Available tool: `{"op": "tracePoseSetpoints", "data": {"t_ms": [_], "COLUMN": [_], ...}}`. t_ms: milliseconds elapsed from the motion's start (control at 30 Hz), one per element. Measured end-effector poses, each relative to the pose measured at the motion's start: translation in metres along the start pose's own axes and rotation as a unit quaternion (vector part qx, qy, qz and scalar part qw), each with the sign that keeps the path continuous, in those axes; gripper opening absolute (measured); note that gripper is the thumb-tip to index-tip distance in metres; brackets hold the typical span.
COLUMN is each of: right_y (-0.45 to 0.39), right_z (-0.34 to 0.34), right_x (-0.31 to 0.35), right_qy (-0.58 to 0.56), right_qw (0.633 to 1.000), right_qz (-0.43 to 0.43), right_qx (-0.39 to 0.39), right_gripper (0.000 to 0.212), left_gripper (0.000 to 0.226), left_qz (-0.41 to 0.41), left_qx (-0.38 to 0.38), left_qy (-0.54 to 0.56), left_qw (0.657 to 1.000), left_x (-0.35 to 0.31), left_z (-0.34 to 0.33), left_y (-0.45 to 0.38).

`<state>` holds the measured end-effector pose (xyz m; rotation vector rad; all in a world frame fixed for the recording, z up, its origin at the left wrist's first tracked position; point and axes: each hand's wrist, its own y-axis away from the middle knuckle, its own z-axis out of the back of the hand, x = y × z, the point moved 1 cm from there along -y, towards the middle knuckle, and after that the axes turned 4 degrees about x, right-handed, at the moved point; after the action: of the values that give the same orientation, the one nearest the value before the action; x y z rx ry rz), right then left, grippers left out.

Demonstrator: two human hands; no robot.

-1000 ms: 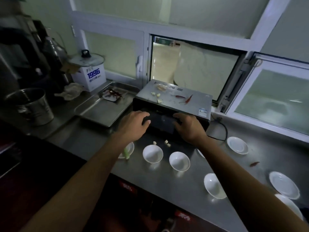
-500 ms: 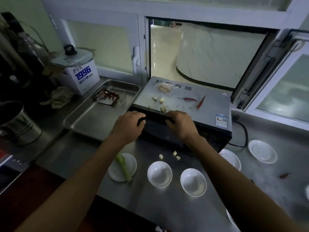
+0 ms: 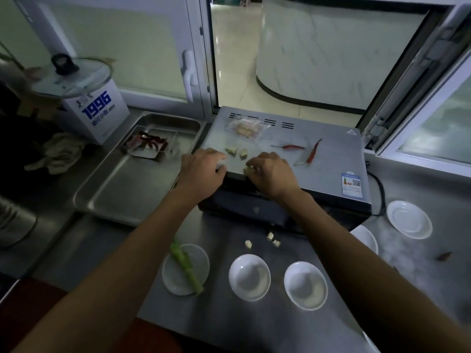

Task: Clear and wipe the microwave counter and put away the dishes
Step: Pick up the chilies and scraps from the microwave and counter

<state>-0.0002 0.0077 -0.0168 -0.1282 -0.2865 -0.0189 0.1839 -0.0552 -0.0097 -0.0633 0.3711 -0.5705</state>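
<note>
With the scrap-clearing step apparently in hand, the right hand [image 3: 272, 174] pinches a pale garlic piece [image 3: 247, 170] at the grey metal microwave's [image 3: 328, 159] front top edge, the left hand [image 3: 201, 171] rests curled beside it, whether holding anything I cannot tell, and next comes gathering the neighbouring pieces.

Setting I log: commercial kitchen, service side. Evidence I note: stainless steel surface [image 3: 254, 324] running wall to wall; large steel tray [image 3: 127, 189] set on it; microwave [image 3: 318, 164] backed against open pass-through window [image 3: 305, 52] onto tiled hall. Small white sauce dishes [image 3: 249, 277] and saucers [image 3: 409, 219] laid out in numbers. Chillies [image 3: 293, 147] and cut garlic pieces [image 3: 235, 151] loose on microwave top. Glass pot lid [image 3: 71, 77] on printed box [image 3: 99, 110]; crumpled rag [image 3: 58, 152] beside it.
</note>
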Motion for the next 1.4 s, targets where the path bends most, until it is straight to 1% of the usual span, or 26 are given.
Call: {"op": "tracePoseSetpoints", "data": {"t_ms": [100, 167, 367, 533, 800, 933, 1100, 1167, 1233, 1300, 1400], "right_y": [-0.007, -0.012, -0.017, -0.023, -0.043, -0.049, -0.053, -0.054, -0.055, -0.055, -0.054], "right_z": [-0.006, -0.007, -0.004, -0.001, 0.001, -0.004, -0.008, -0.009, -0.009, -0.009, -0.009], "right_x": [0.005, 0.007, 0.006, 0.005, 0.009, 0.012, 0.015, 0.014, 0.014, 0.014, 0.013], "right_qy": [0.017, 0.024, 0.033, 0.018, -0.043, -0.078, -0.087, -0.081, -0.071, -0.065, -0.063], "right_qw": [1.000, 1.000, 0.999, 0.998, 0.996, 0.994, 0.993, 0.994, 0.996, 0.996, 0.996], "right_qz": [-0.010, -0.017, -0.038, -0.058, -0.076, -0.065, -0.057, -0.053, -0.046, -0.045, -0.046], "right_qx": [-0.009, -0.012, -0.014, -0.003, -0.034, -0.045, -0.055, -0.049, -0.039, -0.040, -0.046], "right_gripper": [0.028, 0.026, 0.018, 0.019, 0.019, 0.018, 0.033, 0.031, 0.024, 0.019, 0.020], "left_gripper": [0.033, 0.033, 0.029, 0.025, 0.020, 0.018, 0.018, 0.022, 0.024, 0.021, 0.018], "left_qz": [0.000, -0.014, -0.057, -0.074, -0.076, -0.078, -0.086, -0.086, -0.090, -0.095, -0.100], "left_qx": [0.007, 0.011, 0.013, 0.020, 0.011, 0.010, 0.013, 0.018, 0.022, 0.021, 0.014], "left_qy": [-0.014, -0.031, -0.039, -0.053, -0.045, -0.038, -0.034, -0.031, -0.032, -0.031, -0.027], "left_qw": [1.000, 0.999, 0.998, 0.996, 0.996, 0.996, 0.996, 0.996, 0.995, 0.995, 0.995], "left_x": [0.002, 0.002, 0.006, 0.012, 0.022, 0.024, 0.025, 0.025, 0.026, 0.026, 0.024], "left_z": [-0.004, -0.006, -0.013, -0.021, -0.027, -0.026, -0.024, -0.024, -0.024, -0.024, -0.023], "left_y": [-0.020, -0.032, -0.058, -0.072, -0.079, -0.081, -0.082, -0.083, -0.083, -0.082, -0.081]}}
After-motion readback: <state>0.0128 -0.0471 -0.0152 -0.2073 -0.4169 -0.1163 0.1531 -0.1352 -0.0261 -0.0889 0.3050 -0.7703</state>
